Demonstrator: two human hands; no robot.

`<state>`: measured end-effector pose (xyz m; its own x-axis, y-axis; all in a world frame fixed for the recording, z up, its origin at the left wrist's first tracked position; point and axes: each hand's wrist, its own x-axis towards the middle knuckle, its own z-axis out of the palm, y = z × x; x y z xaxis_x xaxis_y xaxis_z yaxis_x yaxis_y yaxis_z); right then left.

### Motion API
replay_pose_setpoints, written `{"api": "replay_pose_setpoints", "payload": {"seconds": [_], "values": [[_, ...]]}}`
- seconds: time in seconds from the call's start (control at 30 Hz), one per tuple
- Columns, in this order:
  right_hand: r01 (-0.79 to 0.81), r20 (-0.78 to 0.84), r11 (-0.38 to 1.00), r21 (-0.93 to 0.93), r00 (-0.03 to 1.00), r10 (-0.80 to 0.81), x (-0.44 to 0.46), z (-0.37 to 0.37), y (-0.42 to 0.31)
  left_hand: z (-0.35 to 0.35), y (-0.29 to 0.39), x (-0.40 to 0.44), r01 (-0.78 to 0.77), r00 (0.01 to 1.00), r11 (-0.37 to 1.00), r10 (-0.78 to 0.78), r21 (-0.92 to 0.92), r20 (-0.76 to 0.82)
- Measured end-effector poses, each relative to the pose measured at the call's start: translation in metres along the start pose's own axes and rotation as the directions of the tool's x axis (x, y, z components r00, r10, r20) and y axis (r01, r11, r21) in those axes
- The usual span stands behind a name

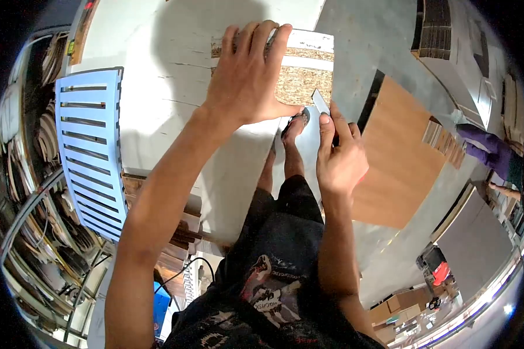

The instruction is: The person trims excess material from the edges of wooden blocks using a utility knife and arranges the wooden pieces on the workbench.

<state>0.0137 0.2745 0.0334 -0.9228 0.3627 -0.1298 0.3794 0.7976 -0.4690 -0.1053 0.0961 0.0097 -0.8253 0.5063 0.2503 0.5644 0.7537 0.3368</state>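
My left hand [245, 78] spans a small particle board piece [304, 80], its fingers hooked over the far edge and its thumb along the near edge. The piece has a rough brown chip face with white strips across it. In my right hand [342, 154] is a knife, its flat, angled metal blade [318, 101] pointing up and left. The blade lies at the board's lower right corner; my thumb presses along it. My palm and fingers hide the handle. Beneath the piece is a large white work surface [174, 116] with chips along its cracks.
A light blue slatted panel [90, 154] stands at the left, beside racks of curved pieces [46, 232]. On the floor to the right lies a large brown sheet [396, 157]. Another person in purple trousers [486, 145] is at the far right, near stacked panels [477, 238].
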Motion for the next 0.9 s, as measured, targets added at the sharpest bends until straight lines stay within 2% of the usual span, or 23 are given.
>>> {"api": "replay_pose_setpoints", "payload": {"seconds": [0.27,0.37,0.57,0.77,0.9], "values": [[-0.055,0.037,0.998,0.005,0.998,0.054,0.004,-0.005,-0.006,0.0,-0.001,0.002,0.013,1.0,1.0,-0.013,-0.001,0.027],[-0.045,0.022,0.998,-0.041,0.999,0.046,0.005,-0.002,-0.005,0.001,-0.002,0.001,0.0,1.0,1.0,0.0,-0.01,0.02],[-0.051,-0.035,0.999,-0.008,0.998,0.05,0.02,0.001,-0.016,0.001,-0.002,0.001,0.002,1.0,1.0,-0.002,-0.01,0.029],[-0.063,-0.04,0.998,-0.002,0.997,0.062,0.018,0.004,-0.013,0.0,-0.003,0.001,-0.037,0.997,0.999,0.036,-0.025,-0.063],[-0.064,-0.031,0.998,-0.027,0.998,0.063,0.023,0.001,-0.015,0.002,-0.004,0.001,-0.038,0.997,0.999,0.036,-0.034,-0.062]]}}
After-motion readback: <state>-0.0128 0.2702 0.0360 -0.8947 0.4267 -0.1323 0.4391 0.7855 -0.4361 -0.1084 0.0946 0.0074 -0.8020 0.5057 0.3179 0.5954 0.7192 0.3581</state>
